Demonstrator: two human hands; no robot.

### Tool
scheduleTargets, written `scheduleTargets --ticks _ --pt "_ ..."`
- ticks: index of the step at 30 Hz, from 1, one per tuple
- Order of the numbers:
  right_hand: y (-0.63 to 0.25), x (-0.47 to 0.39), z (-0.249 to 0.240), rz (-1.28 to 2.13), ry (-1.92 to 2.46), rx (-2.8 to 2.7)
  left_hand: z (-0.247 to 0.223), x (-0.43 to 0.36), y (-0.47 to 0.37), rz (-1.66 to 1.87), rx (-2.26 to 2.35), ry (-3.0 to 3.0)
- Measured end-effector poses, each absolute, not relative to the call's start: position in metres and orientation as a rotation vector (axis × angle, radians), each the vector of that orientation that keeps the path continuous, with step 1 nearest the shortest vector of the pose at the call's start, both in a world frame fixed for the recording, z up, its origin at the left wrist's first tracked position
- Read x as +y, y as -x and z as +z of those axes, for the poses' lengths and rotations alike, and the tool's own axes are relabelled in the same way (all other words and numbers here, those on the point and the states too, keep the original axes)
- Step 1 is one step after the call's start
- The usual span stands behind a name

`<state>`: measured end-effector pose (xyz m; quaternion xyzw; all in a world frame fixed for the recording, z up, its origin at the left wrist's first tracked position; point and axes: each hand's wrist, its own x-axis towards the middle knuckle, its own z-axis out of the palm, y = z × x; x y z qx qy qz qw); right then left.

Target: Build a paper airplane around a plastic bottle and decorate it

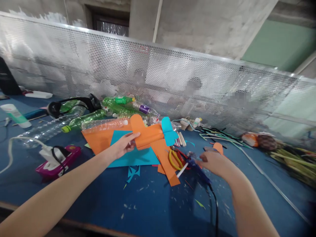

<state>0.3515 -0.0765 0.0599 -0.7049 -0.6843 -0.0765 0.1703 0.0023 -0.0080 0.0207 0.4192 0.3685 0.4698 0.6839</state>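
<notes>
Orange paper shape (149, 136) pinched at its left edge by the left hand (123, 144); blue paper piece (169, 131) on its far side from that hand. Right hand (214, 161): fingers at the glue gun (199, 172), grip closure cannot be told. Risks, judged: one-edge hold could let the shape sag or crease; gun, if hot, could mark nearby paper if nudged. Location: shape just right of the left hand, raised over loose sheets; gun just left of the right hand.
</notes>
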Motion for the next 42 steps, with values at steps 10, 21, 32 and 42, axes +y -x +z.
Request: scheduleTargets --ticks 10,21,32,42 --pt "-0.215 -0.097 0.040 -0.765 1.032 -2.344 0.020 -0.018 -0.013 1.061 0.850 -1.068" --pt "-0.215 -0.085 0.010 -0.749 1.282 -2.300 0.023 -0.019 -0.015 1.063 0.834 -1.132" --pt "-0.217 -0.085 0.012 -0.542 1.193 -2.225 0.020 -0.016 -0.012 1.087 0.886 -1.121" --pt "-0.255 -0.095 0.062 -0.683 1.086 -1.962 0.030 -0.020 -0.007 1.027 0.844 -1.404"
